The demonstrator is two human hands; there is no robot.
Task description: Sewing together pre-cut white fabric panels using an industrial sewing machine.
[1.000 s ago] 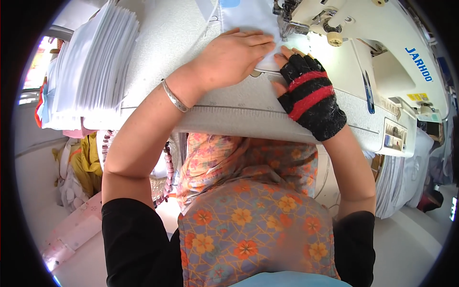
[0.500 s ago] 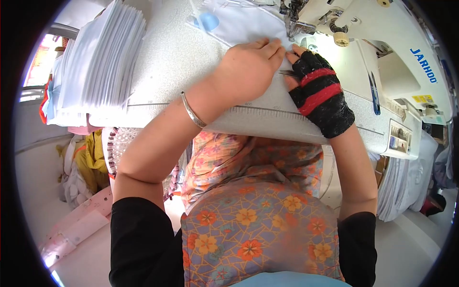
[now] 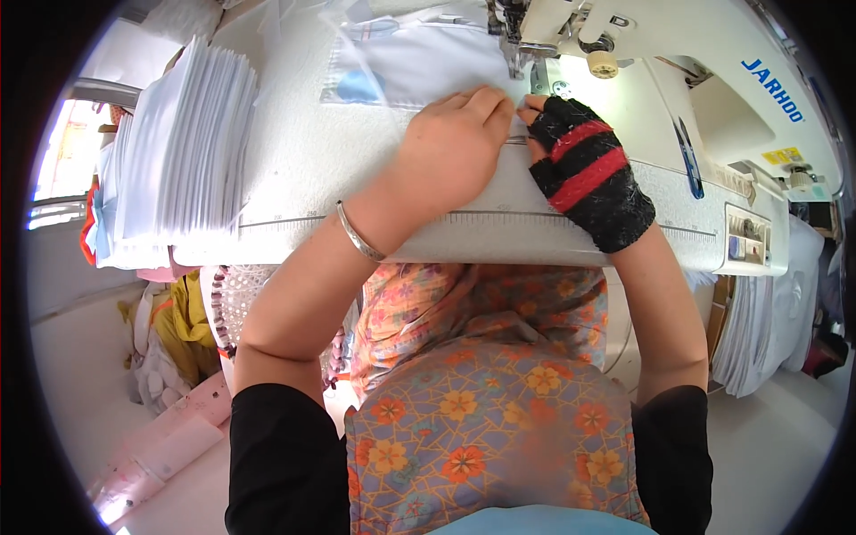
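— On the bench [image 3: 290,165]?
— White cloth [image 3: 437,67] at twelve o'clock. Looks light, limp; best taken by the near edge.
— Right hand [image 3: 584,165]?
— Gloved, half-curled at two, with grip unclear.
— Left hand [image 3: 459,143]?
— Loosely bent at twelve, by that edge; same doubt.

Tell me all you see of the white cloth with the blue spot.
The white cloth looks thin and smooth, with a round blue spot at its near left corner and a pale blue mark farther back. It lies mostly flat on the bed. A narrow pale strip crosses its left part. Its right side reaches toward the presser foot; the left hand covers its near right part. Whether the right hand touches it cannot be told.
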